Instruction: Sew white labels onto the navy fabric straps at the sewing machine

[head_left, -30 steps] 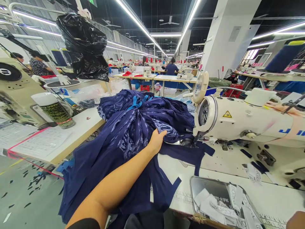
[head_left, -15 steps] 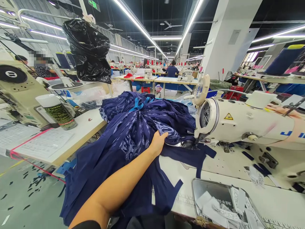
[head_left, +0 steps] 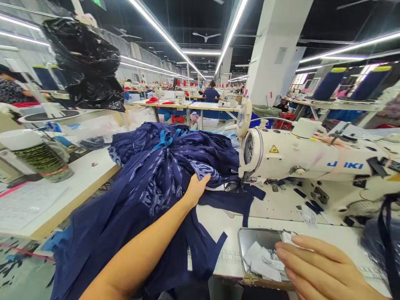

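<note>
A heap of navy fabric (head_left: pixel 162 166) with a pale print lies left of a white sewing machine (head_left: pixel 312 160). My left hand (head_left: pixel 195 189) grips a fold of this fabric close to the needle area, thumb on top and fingers tucked under. A plain navy strip (head_left: pixel 233 201) runs from there under the machine head. My right hand (head_left: pixel 318 266) reaches in from the lower right with fingers stretched out together. Its fingertips touch the edge of a metal tray (head_left: pixel 250 239) that holds several white paper labels (head_left: pixel 262 262).
On the table to the left (head_left: pixel 84 175) stands a can (head_left: pixel 40 160), below a hanging black plastic bag (head_left: pixel 84 62). Blue thread cones (head_left: pixel 325 81) stand behind the machine. People sit at far rows of tables (head_left: pixel 211 92). Loose labels (head_left: pixel 308 216) lie on the machine table.
My right hand has come into view from the lower right and reached the label tray. The view has swung a little to the right. My left hand stays on the fabric.
</note>
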A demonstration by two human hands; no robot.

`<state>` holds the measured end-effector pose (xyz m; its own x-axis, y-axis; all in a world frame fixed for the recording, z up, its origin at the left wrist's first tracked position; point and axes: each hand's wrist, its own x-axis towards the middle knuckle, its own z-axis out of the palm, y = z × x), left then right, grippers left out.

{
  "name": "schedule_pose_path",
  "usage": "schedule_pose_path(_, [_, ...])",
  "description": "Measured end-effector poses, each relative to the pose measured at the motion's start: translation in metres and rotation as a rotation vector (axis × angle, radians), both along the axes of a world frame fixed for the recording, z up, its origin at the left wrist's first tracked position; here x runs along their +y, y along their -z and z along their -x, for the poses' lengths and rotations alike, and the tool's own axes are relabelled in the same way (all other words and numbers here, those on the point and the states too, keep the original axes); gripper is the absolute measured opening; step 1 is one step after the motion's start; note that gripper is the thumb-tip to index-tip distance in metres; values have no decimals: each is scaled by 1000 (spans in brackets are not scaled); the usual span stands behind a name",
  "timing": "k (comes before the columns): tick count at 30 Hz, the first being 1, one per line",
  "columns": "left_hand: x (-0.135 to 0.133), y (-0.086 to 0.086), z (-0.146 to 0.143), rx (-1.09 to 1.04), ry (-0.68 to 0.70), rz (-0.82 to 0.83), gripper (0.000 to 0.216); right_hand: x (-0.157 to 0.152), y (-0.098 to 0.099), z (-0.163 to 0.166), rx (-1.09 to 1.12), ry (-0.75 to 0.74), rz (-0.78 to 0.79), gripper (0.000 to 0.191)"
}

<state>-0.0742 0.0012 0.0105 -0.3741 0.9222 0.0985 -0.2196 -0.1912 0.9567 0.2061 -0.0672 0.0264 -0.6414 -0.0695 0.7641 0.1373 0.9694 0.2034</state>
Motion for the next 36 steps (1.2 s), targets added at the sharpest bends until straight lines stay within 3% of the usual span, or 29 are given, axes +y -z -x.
schedule_pose_path(3, [-9,-6,-9,516,108,-41,16,4,-23,9,13,-7,-130,23])
schedule_pose_path(4, [-11,-7,-12,679,163,-74,19,6,-28,10,-81,11,-125,21])
schedule_pose_path(8, [-16,-6,-23,1071,290,-189,26,17,-28,5,-58,53,-60,16])
schedule_pose_path(13, [-6,-2,-31,1589,199,-53,29,38,-11,-6,-27,120,102,12])
schedule_pose_path(17, [3,-8,-41,1879,148,70,27,49,-5,-18,-53,274,254,15])
schedule_pose_path(21, [12,-11,-51,1906,283,148,24,53,1,-37,-230,445,474,21])
schedule_pose_path(26, [16,-12,-64,1871,403,93,14,49,5,-60,-450,530,656,11])
schedule_pose_path(31, [10,-17,-75,1901,465,14,17,44,3,-63,-598,461,601,6])
schedule_pose_path(36, [6,-18,-72,1873,509,24,20,42,0,-53,-785,422,444,7])
